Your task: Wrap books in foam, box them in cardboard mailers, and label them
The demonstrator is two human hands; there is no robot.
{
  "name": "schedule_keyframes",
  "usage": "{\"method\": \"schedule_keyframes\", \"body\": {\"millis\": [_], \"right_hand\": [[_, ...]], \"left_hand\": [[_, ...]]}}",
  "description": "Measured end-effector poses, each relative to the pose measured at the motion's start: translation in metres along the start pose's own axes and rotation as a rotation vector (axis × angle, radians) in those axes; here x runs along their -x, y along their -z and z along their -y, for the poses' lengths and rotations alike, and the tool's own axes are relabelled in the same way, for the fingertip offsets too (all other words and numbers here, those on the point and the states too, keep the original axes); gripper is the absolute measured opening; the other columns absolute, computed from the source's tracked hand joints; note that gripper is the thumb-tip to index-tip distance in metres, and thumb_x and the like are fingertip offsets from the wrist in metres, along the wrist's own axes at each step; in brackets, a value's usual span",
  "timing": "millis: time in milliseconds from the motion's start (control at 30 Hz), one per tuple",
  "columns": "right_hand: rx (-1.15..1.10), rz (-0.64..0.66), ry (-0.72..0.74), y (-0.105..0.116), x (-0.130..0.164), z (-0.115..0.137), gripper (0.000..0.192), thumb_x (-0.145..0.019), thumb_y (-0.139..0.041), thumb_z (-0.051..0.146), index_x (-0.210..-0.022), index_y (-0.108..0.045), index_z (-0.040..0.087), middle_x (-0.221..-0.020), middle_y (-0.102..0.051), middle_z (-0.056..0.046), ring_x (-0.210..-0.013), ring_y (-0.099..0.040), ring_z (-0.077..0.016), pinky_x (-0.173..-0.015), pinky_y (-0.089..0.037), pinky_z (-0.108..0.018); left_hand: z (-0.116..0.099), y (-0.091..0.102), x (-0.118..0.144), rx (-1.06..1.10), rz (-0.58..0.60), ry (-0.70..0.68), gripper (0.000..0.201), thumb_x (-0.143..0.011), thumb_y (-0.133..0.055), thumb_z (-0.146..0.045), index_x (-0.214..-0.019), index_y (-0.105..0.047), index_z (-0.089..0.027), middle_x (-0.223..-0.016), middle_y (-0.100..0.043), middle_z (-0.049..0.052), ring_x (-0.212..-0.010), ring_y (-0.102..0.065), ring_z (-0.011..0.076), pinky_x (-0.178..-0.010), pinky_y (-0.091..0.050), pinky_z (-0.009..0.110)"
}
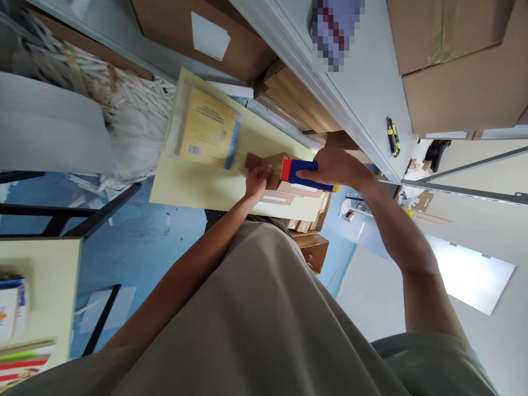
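Note:
On the pale yellow table [247, 137] a small brown cardboard box [275, 180] lies in front of me, with a flap [253, 160] sticking out on its left. My left hand [256, 180] is at the box's left end, fingers curled in against its edge. In my right hand [336, 166] is a blue box-shaped item [303, 171] with a red end, gripped from above and resting over or against the cardboard box. Its exact kind is unclear. A flat brown carton piece [274, 197] with a white label lies by the near side.
A yellow printed packet [210, 127] lies on the table's left. Above runs a grey shelf [355, 93] bearing a yellow-black box cutter [393, 137] and large cartons [462, 66]. An open carton [315, 253] stands below right. Another table [45, 297] is lower left.

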State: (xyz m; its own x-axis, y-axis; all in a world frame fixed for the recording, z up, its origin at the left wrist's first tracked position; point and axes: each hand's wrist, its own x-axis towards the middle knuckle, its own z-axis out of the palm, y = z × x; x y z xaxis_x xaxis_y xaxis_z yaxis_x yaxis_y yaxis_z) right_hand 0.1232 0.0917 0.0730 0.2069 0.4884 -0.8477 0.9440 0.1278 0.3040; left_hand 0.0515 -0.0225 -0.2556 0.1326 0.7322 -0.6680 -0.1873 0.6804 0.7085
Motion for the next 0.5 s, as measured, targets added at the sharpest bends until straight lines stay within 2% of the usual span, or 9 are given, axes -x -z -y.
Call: {"method": "schedule_keyframes", "body": {"millis": [167,267,333,433,500], "right_hand": [[0.013,-0.013,-0.013,-0.003,0.002,0.003,0.063,-0.107,-0.060,0.073,-0.098,-0.080,0.014,-0.078,-0.076,-0.017,-0.077,-0.072,-0.0319,-0.067,-0.043,-0.038],[0.004,-0.016,-0.004,-0.006,0.000,0.001,0.061,-0.107,-0.062,0.073,-0.099,-0.081,0.015,-0.079,-0.077,-0.017,-0.077,-0.072,-0.0310,-0.066,-0.042,-0.037],[-0.001,-0.022,0.008,-0.008,-0.001,-0.001,0.062,-0.106,-0.063,0.073,-0.099,-0.081,0.015,-0.080,-0.076,-0.016,-0.078,-0.072,-0.0308,-0.067,-0.042,-0.037],[-0.013,-0.040,0.008,-0.010,-0.001,-0.003,0.063,-0.105,-0.064,0.075,-0.102,-0.082,0.015,-0.081,-0.077,-0.017,-0.081,-0.073,-0.0314,-0.069,-0.044,-0.038],[-0.025,-0.048,0.007,-0.010,-0.001,-0.005,0.064,-0.104,-0.065,0.076,-0.105,-0.082,0.014,-0.083,-0.077,-0.017,-0.082,-0.073,-0.0316,-0.070,-0.046,-0.038]], "left_hand": [[0.013,-0.007,-0.006,-0.094,-0.042,-0.106,0.036,-0.098,-0.081,-0.056,-0.087,-0.070,-0.023,-0.084,-0.073,0.005,-0.088,-0.072,0.0254,-0.085,-0.058,0.038],[0.017,-0.003,-0.007,-0.178,-0.094,-0.111,0.042,-0.095,-0.085,-0.058,-0.111,-0.071,-0.022,-0.102,-0.080,0.010,-0.103,-0.078,0.0317,-0.096,-0.063,0.046],[0.016,0.003,-0.003,-0.188,-0.086,-0.185,0.050,-0.098,-0.082,-0.057,-0.129,-0.069,-0.020,-0.118,-0.081,0.014,-0.113,-0.079,0.0333,-0.105,-0.063,0.049],[0.012,0.011,0.016,-0.174,0.072,-0.438,0.058,-0.107,-0.067,-0.058,-0.151,-0.064,-0.021,-0.150,-0.074,0.018,-0.139,-0.073,0.0337,-0.123,-0.058,0.051],[0.008,0.011,0.033,-0.222,0.217,-0.559,0.079,-0.105,-0.067,-0.067,-0.167,-0.052,-0.022,-0.173,-0.058,0.019,-0.161,-0.057,0.0377,-0.134,-0.047,0.055]]}}
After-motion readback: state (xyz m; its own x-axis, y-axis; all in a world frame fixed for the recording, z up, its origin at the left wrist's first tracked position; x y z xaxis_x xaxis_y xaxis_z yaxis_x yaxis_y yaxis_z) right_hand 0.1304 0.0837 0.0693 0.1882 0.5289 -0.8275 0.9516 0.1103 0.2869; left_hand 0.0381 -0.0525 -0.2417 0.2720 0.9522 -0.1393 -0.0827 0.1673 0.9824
